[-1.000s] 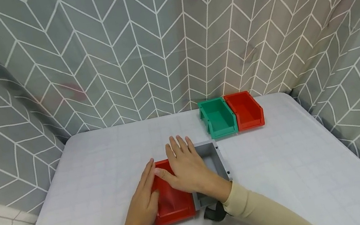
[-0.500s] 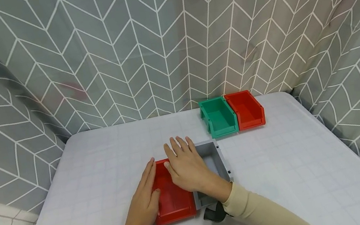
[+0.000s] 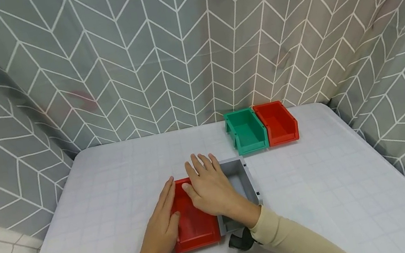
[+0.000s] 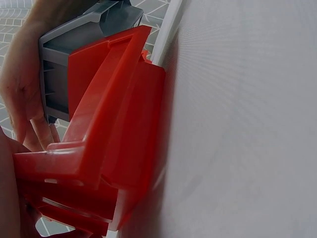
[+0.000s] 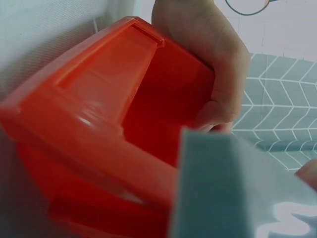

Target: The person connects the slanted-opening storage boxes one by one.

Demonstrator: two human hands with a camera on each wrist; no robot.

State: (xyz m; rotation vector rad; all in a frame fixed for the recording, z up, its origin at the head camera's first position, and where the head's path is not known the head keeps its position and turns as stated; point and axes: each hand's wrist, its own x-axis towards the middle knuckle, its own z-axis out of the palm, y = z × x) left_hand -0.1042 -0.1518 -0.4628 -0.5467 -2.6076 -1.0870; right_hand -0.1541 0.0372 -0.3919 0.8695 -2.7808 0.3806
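A red plastic bin (image 3: 196, 229) and a grey plastic bin (image 3: 239, 174) stand side by side in the head view. Along the red bin's left wall lies my left hand (image 3: 160, 231); its fingers are straight and pressed together, with the thumb over the rim. My right hand (image 3: 213, 190) rests flat across the join of the two bins, fingers spread and straight, thumb over the red bin. It hides part of both bins. In the left wrist view, the red bin's front (image 4: 114, 104) fills the middle. The right wrist view has the grey bin's blurred edge (image 5: 208, 183) close up.
A green bin (image 3: 248, 132) and another red bin (image 3: 277, 122) stand together at the back right of the white table (image 3: 340, 192). A grey patterned curtain (image 3: 157, 53) hangs behind and at both sides. Black wrist straps (image 3: 241, 242) show below the hands.
My right thumb has drawn back to the right from the left fingertips and now lies over the red bin. The left hand and the bins look almost unmoved.
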